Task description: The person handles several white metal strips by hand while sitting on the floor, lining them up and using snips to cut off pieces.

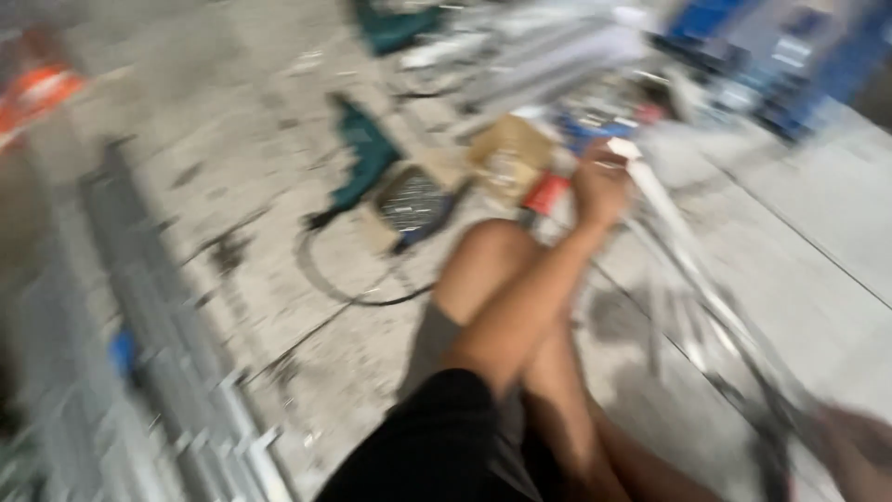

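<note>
Your left hand (pixel 602 186) grips the white profile (pixel 650 191) near its end (heavy blur); right hand (pixel 859 446) unreadable. Steady it first.

Floor (pixel 232 139): pale grey concrete, mottled with dark scuffs and specks. Power drill (pixel 364 153) teal-green with a black cord (pixel 353 293); open box (pixel 509 158) tan cardboard, small pack (pixel 546 193) beside it red; object at upper left (pixel 37 93) orange, racking at upper right (pixel 836 56) blue. Long strip (pixel 664 209) held in the right hand (pixel 599 186) white; metal rails (pixel 177 363) at left silver-grey; sleeve (pixel 437 437) black, shorts (pixel 432 339) grey-brown.
</note>
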